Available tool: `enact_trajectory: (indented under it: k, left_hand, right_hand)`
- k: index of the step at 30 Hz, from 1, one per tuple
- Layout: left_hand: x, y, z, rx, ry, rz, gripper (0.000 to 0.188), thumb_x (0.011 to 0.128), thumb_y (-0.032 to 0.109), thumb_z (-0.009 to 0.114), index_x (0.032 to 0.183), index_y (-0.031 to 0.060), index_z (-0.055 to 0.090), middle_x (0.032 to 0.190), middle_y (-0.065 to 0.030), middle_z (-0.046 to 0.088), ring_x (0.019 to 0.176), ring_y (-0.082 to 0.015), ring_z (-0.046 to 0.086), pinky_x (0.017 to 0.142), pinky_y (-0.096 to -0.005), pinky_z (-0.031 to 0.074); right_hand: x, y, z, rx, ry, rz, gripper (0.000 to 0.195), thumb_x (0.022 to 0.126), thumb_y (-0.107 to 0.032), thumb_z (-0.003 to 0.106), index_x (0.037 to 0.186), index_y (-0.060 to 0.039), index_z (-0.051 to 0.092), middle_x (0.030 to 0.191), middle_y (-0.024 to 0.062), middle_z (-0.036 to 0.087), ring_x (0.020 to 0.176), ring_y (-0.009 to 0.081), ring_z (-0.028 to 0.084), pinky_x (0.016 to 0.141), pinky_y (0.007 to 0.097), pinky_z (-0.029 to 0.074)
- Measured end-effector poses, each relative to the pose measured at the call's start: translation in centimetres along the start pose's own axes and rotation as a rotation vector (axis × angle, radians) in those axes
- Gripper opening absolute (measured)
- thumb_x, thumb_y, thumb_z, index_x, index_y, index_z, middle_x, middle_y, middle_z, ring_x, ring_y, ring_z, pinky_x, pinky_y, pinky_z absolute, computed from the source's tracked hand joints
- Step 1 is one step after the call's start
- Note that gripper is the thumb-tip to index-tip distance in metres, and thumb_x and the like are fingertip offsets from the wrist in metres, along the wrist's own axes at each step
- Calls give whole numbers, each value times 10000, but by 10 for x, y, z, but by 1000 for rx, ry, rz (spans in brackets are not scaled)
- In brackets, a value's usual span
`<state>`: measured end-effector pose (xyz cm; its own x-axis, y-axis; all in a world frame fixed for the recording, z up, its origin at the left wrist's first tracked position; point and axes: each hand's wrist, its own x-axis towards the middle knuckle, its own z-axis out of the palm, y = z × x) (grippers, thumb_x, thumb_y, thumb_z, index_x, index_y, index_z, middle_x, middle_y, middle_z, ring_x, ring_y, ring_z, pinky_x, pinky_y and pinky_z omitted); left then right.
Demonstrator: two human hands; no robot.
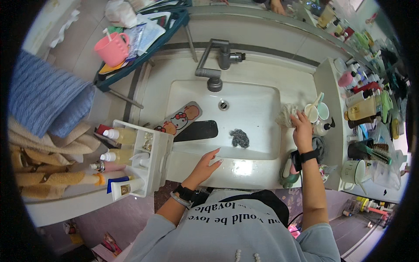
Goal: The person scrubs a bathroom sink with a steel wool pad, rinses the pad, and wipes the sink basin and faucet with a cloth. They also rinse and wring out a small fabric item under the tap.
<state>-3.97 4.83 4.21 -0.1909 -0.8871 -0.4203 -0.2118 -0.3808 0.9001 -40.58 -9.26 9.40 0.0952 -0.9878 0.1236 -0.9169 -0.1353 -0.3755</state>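
My left hand (203,166) is held over the front edge of the white sink basin (258,98), fingers apart and holding nothing. To the right, my right hand (301,126) reaches to a cream mesh bath puff (287,114) on the basin's right rim; its fingertips meet the puff's edge, and I cannot tell whether they grip it. Inside the basin lies a dark grey scouring pad (240,138). Two flat pads, one with cartoon figures (181,118) and one black (199,130), lean over the left side of the basin.
A dark grey folding faucet (214,72) stands behind the basin. Cups (323,110) and a pump bottle (321,128) are right of it. At the left stand a white organizer with bottles (157,163) and a green rack (144,55) bearing a pink mug (112,50).
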Motion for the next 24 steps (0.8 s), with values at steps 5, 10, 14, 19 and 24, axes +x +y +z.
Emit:
enact_trajectory:
  k: [5, 10, 14, 19, 24]
  left_hand:
    - [-18, -15, -18, 55, 187, -74, 585, 917, 193, 593, 1431, 83, 335, 1437, -173, 335, 1328, -313, 343, 1054, -395, 347]
    - [-30, -40, -44, -85, 366, -94, 686, 897, 222, 617, 1460, 81, 251, 1513, -182, 190, 1349, -357, 301, 1053, -463, 322]
    - [-34, -50, -60, -131, 388, -99, 701, 893, 205, 616, 1472, 114, 231, 1533, -179, 135, 1368, -362, 268, 1053, -480, 316]
    - [-46, -53, -63, -110, 401, -97, 701, 891, 198, 617, 1476, 150, 233, 1534, -175, 138, 1366, -365, 270, 1052, -495, 309]
    - [-35, -50, -69, -129, 386, -113, 710, 885, 157, 620, 1477, 142, 229, 1531, -172, 146, 1368, -358, 269, 1046, -470, 329]
  right_hand:
    - [6, -31, 35, -450, -218, -25, 426, 723, -209, 709, 1143, -190, 637, 1420, 137, 403, 1354, 360, 281, 1041, 643, 210]
    - [42, -117, 58, -239, -188, -170, 421, 772, -251, 684, 1182, -182, 615, 1395, 158, 429, 1340, 358, 311, 1042, 610, 246]
    - [81, -136, 89, 135, -282, -182, 341, 799, -241, 657, 1118, -121, 648, 1241, 196, 557, 1214, 351, 476, 992, 491, 383]
    - [163, -128, 91, 401, -44, -194, 267, 834, -129, 598, 1081, -42, 652, 1071, 228, 626, 1023, 363, 590, 882, 409, 474]
    - [248, -98, 98, 704, -361, -93, 383, 936, -203, 553, 1292, -77, 494, 1114, 57, 600, 952, 173, 611, 764, 308, 507]
